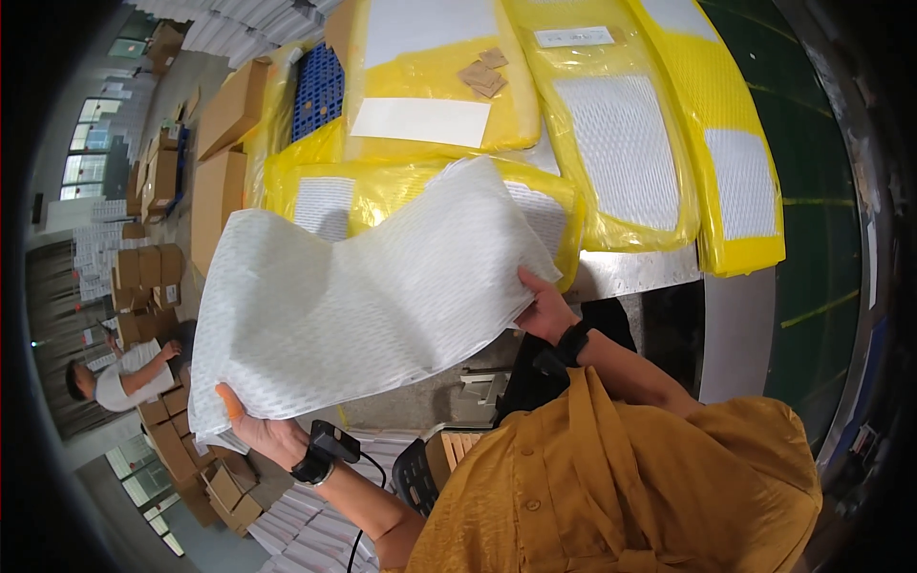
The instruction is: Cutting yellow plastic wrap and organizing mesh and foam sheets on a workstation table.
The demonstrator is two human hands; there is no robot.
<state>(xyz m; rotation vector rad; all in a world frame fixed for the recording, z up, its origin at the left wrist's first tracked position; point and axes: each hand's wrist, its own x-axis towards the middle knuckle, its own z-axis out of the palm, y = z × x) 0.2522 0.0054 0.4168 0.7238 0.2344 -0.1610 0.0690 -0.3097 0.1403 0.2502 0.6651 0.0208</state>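
A wide stack of thin white sheets (353,296) with a fine dashed pattern hangs between my two hands, sagging in the middle. My left hand (267,432) grips its near left corner, the thumb on top in an orange finger cover; the other fingers are mostly hidden underneath. On the right edge my right hand (546,307) is closed, thumb on top. Behind the sheets, partly covered by them, lies a yellow plastic-wrapped pack (377,196) with white patterned panels. Both wrists wear black straps, and a cable runs from the left one.
More yellow-wrapped packs (621,143) lie farther back, one bearing a blank white card (420,121) and small brown pieces (483,74). A green surface (812,239) runs along the right. Cardboard boxes (220,201) stand left, near a blue crate (317,91). Another person (134,377) is far left.
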